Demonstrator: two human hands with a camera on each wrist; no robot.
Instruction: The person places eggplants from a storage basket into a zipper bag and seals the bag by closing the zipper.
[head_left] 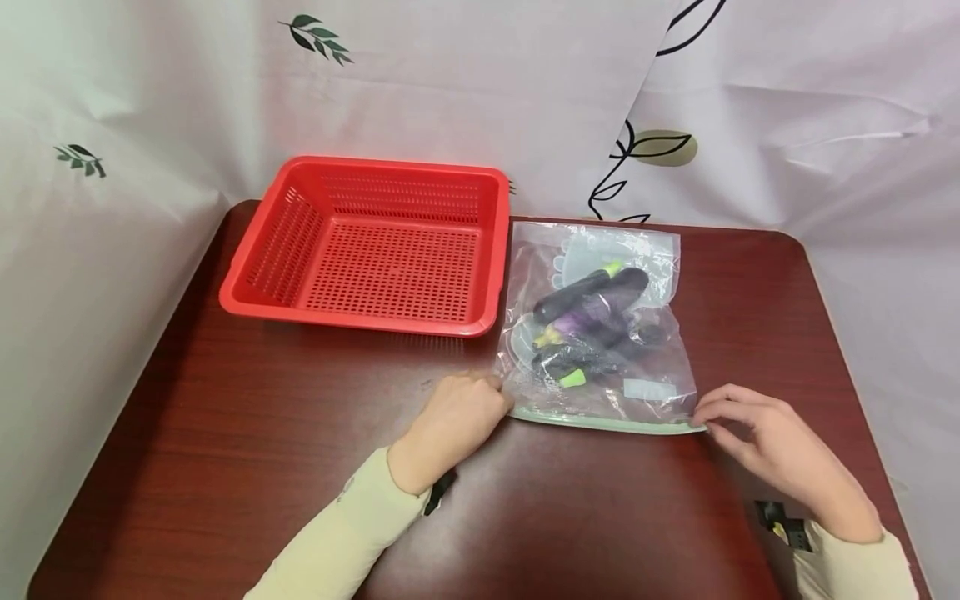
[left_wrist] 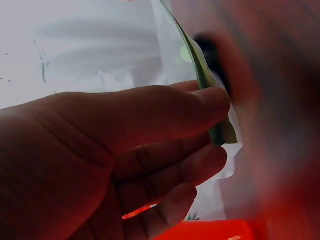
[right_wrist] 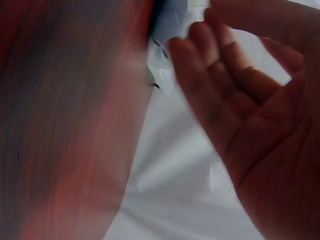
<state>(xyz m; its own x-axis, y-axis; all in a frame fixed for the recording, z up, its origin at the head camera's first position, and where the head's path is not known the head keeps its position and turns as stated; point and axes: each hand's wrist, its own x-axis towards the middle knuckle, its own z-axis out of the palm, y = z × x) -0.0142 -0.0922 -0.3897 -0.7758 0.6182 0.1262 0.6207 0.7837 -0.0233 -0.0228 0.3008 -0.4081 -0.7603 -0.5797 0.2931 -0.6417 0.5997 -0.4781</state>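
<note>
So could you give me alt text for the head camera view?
Two hands pinch the near corners of a clear zip bag of toy eggplants: left hand, right hand. It lies on a dark wooden table beside an empty red basket.

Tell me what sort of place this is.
Likely a makeshift staged tabletop set rather than a real kitchen: leaf-print white sheets curtain off a dark wooden table, which bears only a red plastic basket and a zip bag of toy eggplants pinched by both hands.
</note>
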